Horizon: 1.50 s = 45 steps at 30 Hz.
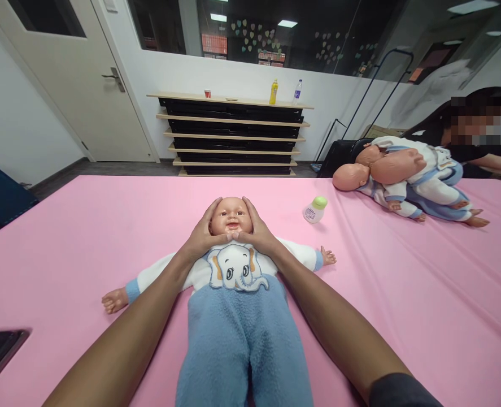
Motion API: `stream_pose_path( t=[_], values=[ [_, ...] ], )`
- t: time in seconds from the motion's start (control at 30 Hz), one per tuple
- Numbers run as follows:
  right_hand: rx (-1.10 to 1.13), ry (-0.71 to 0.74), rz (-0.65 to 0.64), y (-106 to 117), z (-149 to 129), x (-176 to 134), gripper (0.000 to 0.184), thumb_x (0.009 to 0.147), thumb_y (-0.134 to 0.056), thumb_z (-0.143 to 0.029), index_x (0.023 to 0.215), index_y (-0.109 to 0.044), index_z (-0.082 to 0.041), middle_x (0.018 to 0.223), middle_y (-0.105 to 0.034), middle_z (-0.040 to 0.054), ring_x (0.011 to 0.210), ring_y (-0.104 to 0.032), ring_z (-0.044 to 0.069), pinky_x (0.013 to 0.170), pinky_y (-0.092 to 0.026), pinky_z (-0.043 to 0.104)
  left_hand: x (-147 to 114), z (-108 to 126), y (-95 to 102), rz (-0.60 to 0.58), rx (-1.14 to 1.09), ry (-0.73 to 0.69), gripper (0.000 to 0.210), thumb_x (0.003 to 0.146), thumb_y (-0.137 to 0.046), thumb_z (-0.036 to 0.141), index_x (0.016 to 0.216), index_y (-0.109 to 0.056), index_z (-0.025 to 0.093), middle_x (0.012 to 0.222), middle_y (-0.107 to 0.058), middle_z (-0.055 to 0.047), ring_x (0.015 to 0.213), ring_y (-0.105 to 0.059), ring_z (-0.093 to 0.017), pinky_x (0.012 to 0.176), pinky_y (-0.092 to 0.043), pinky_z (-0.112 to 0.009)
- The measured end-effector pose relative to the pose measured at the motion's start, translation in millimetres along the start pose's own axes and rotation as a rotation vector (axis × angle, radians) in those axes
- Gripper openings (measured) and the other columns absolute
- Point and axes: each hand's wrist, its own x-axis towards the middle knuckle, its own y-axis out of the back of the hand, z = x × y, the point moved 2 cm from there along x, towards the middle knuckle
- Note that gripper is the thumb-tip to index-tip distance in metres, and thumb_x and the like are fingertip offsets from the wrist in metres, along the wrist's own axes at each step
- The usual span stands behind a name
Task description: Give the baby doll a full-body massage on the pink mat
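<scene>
A baby doll (232,271) lies on its back, arms spread, in a white top with an elephant face and blue fleece trousers. Its head is held between my two hands. My left hand (203,233) cups the cheek on the left, fingers up along the side of the head and thumb under the chin. On the opposite cheek, my right hand (261,230) mirrors it, and the thumb tips meet or nearly meet below the mouth. A small white bottle with a green cap (315,210) stands tilted in view to the right of the doll.
Pink sheeting (85,237) covers the table. Several dolls (415,169) lie piled at the far right, near a seated person (483,147). A dark-screened device (0,353) lies at the left edge. Stacked boards (235,121) stand by the wall, with a yellow bottle (273,92) on top.
</scene>
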Motion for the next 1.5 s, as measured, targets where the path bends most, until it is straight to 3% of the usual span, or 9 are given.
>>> stream_pose_path(
  t=[0.1, 0.33, 0.47, 0.67, 0.93, 1.07, 1.13, 1.27, 1.5],
  values=[
    [-0.027, -0.008, -0.003, 0, -5, -2, 0.110, 0.069, -0.078, -0.045, 0.155, -0.012, -0.026, 0.161, -0.016, 0.0042, 0.148, -0.017, 0.027, 0.122, -0.015, 0.044, 0, 1, 0.3, 0.003, 0.005, 0.004, 0.104, 0.063, -0.082, 0.034, 0.152, -0.026, 0.026, 0.155, -0.033, -0.007, 0.142, -0.033, -0.033, 0.117, -0.031, -0.046],
    [0.061, 0.009, 0.009, 3, 5, 4, 0.086, 0.075, -0.057, -0.026, 0.154, -0.021, -0.026, 0.160, -0.019, -0.0036, 0.149, -0.015, 0.024, 0.123, -0.013, 0.043, 5, -11, 4.2, 0.003, -0.168, 0.048, 0.097, 0.064, -0.073, 0.029, 0.151, -0.030, 0.022, 0.146, -0.046, -0.008, 0.129, -0.048, -0.035, 0.108, -0.042, -0.048],
    [0.124, 0.017, 0.026, 3, 10, 5, 0.076, 0.082, -0.051, -0.032, 0.153, -0.024, -0.026, 0.160, -0.020, -0.0038, 0.149, -0.015, 0.022, 0.123, -0.016, 0.042, 4, -12, 2.0, -0.019, -0.231, 0.054, 0.086, 0.076, -0.064, 0.037, 0.152, -0.026, 0.023, 0.148, -0.045, -0.008, 0.130, -0.049, -0.035, 0.108, -0.042, -0.050],
    [-0.008, 0.006, 0.006, 0, -3, -2, 0.108, 0.071, -0.077, -0.045, 0.155, -0.014, -0.025, 0.161, -0.017, 0.0036, 0.148, -0.018, 0.026, 0.122, -0.017, 0.042, 1, -8, 2.4, 0.017, 0.010, 0.001, 0.102, 0.065, -0.081, 0.032, 0.151, -0.027, 0.028, 0.157, -0.030, -0.005, 0.144, -0.030, -0.033, 0.118, -0.028, -0.049],
    [0.020, 0.004, 0.000, 2, 6, 4, 0.089, 0.075, -0.057, -0.025, 0.155, -0.018, -0.025, 0.161, -0.018, -0.0026, 0.149, -0.016, 0.023, 0.123, -0.013, 0.042, 5, -16, 6.2, -0.013, -0.074, -0.002, 0.093, 0.070, -0.071, 0.030, 0.151, -0.028, 0.025, 0.153, -0.038, -0.005, 0.138, -0.039, -0.035, 0.113, -0.034, -0.052],
    [0.074, 0.031, 0.018, 3, 11, 7, 0.081, 0.077, -0.048, -0.025, 0.154, -0.022, -0.026, 0.160, -0.019, -0.0058, 0.149, -0.014, 0.020, 0.124, -0.011, 0.041, 5, -18, 7.0, -0.011, -0.102, 0.011, 0.087, 0.073, -0.066, 0.031, 0.151, -0.029, 0.026, 0.154, -0.036, -0.005, 0.136, -0.041, -0.036, 0.113, -0.035, -0.053],
    [0.061, 0.035, 0.016, 2, 10, 5, 0.081, 0.080, -0.053, -0.030, 0.154, -0.021, -0.025, 0.160, -0.018, -0.0040, 0.149, -0.014, 0.021, 0.124, -0.012, 0.041, 4, -14, 5.2, -0.016, -0.085, 0.003, 0.091, 0.072, -0.070, 0.032, 0.152, -0.027, 0.026, 0.155, -0.034, -0.005, 0.139, -0.037, -0.035, 0.115, -0.034, -0.051],
    [-0.016, 0.011, 0.010, 0, 2, 0, 0.106, 0.070, -0.076, -0.041, 0.155, -0.014, -0.025, 0.161, -0.016, 0.0025, 0.148, -0.017, 0.025, 0.122, -0.016, 0.043, 0, -8, 1.3, -0.017, 0.026, 0.002, 0.110, 0.063, -0.082, 0.029, 0.153, -0.020, 0.030, 0.157, -0.031, -0.005, 0.143, -0.032, -0.034, 0.116, -0.031, -0.050],
    [-0.015, -0.010, 0.010, 1, -4, -1, 0.107, 0.070, -0.077, -0.041, 0.155, -0.014, -0.026, 0.160, -0.017, 0.0042, 0.148, -0.019, 0.026, 0.122, -0.018, 0.043, 1, -6, 1.8, -0.029, -0.043, 0.027, 0.106, 0.064, -0.081, 0.032, 0.153, -0.023, 0.029, 0.155, -0.034, -0.007, 0.139, -0.038, -0.035, 0.114, -0.034, -0.050]
  ],
)
